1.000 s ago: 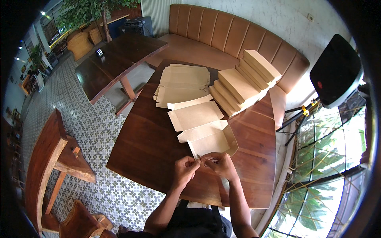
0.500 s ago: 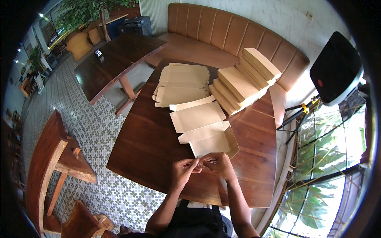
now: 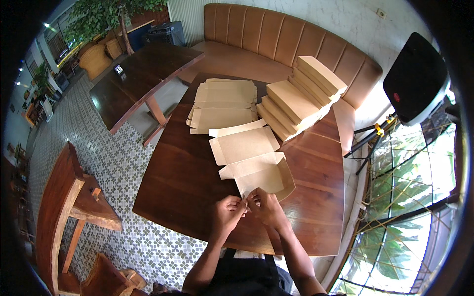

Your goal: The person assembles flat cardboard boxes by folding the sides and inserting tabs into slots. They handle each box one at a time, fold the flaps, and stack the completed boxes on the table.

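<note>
A brown cardboard box [image 3: 266,173], partly folded, lies on the dark wooden table [image 3: 173,167]. Its tray end has raised walls and faces me, while its lid panel [image 3: 245,145] stretches flat toward the far side. At the tray's near left corner, my left hand [image 3: 228,215] is closed, thumb and fingers pinching the box's edge. My right hand [image 3: 267,209] meets it there, fingers bent and closed on the same corner. The fingers cover the corner itself, so its fold is hidden.
Flat unfolded box blanks [image 3: 224,101] lie stacked at the table's far left. Folded boxes [image 3: 296,103] are piled at the far right. Behind stands a brown padded bench [image 3: 291,42]; a black speaker [image 3: 416,79] on a stand is to the right. Another table [image 3: 143,84] stands left.
My right hand has turned, its knuckles shifting left and its fingers bending down at the corner. My left hand stays at the same corner. The view has shifted slightly.
</note>
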A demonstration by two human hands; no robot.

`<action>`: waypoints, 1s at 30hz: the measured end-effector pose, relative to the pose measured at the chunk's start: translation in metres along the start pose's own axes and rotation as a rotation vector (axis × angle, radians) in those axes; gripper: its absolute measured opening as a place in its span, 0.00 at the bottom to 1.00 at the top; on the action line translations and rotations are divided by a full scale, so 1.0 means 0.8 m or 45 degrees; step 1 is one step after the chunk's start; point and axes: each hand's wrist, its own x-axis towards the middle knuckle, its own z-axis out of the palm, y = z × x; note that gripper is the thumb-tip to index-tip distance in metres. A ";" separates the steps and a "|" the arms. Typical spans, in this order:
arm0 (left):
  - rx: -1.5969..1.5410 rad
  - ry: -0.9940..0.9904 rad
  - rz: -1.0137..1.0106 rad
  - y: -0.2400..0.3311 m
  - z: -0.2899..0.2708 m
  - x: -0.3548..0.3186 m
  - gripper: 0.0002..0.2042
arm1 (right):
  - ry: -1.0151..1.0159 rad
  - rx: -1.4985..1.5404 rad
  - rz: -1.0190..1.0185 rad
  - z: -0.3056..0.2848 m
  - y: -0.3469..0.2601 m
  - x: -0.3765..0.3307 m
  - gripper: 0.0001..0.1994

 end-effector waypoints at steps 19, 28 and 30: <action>0.321 0.080 0.050 0.003 0.008 0.003 0.09 | -0.195 -0.060 -0.149 -0.007 0.026 0.023 0.10; 0.169 0.096 0.106 0.007 0.006 -0.001 0.11 | -0.235 -0.039 -0.154 -0.006 0.005 0.044 0.06; 0.206 0.099 0.090 0.008 0.005 -0.001 0.11 | -0.252 -0.053 -0.141 -0.007 0.002 0.041 0.06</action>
